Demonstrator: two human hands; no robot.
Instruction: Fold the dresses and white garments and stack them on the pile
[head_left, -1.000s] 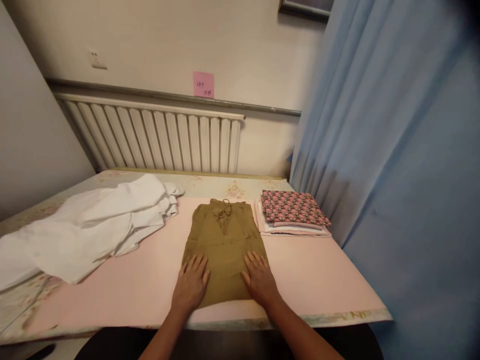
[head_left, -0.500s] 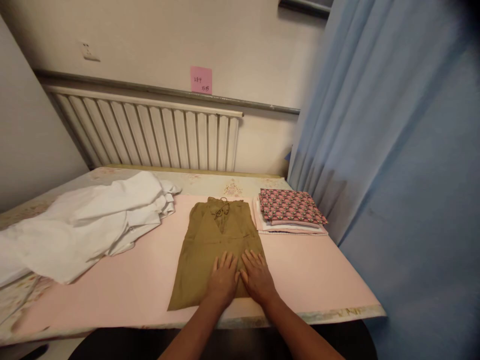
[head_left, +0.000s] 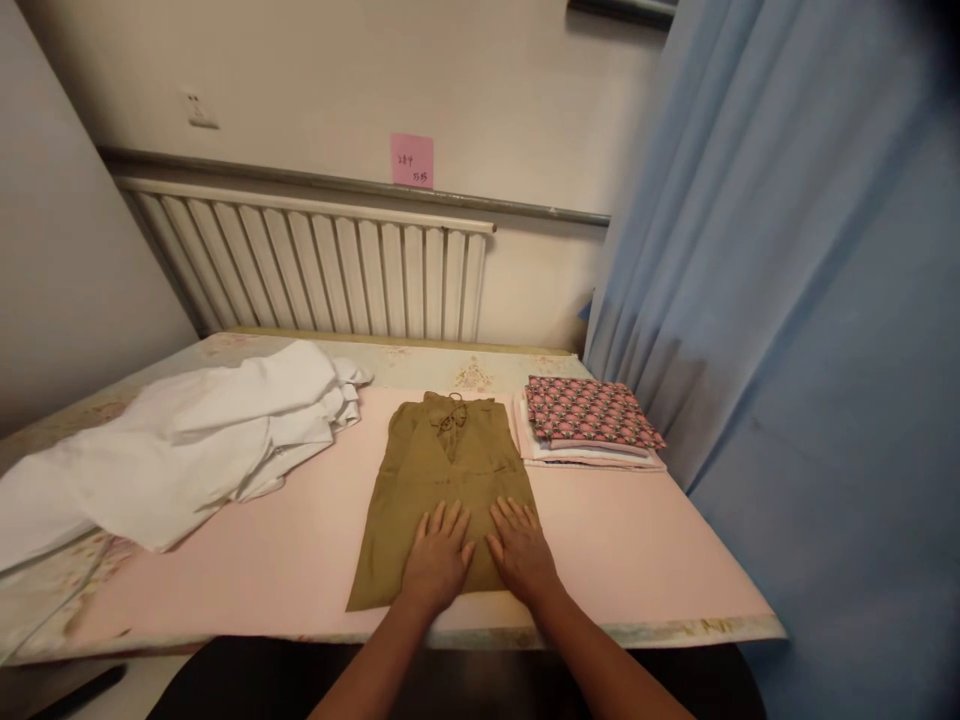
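Observation:
A folded olive-brown garment [head_left: 442, 490] with a drawstring at its far end lies flat in front of me. It looks like folded trousers or shorts. My left hand [head_left: 439, 555] rests palm down on its near part, fingers stretched out. Beside it, my right hand [head_left: 521, 548] lies flat on the garment's near right part, fingers also out and slightly spread. A gap of cloth shows between the two thumbs. Neither hand grips anything. Under the garment is a pink cloth [head_left: 622, 560] spread over the table.
To the left lies a crumpled white garment [head_left: 210, 440]. At the right, a folded stack topped by a red patterned cloth [head_left: 592, 412] sits close to a blue curtain [head_left: 810, 400]. Behind the table are a radiator [head_left: 322, 270] and a pink note [head_left: 412, 160] on the wall.
My hands have moved apart, widening the gap between the thumbs on the garment. The whole view has shifted slightly, so things appear a little further right.

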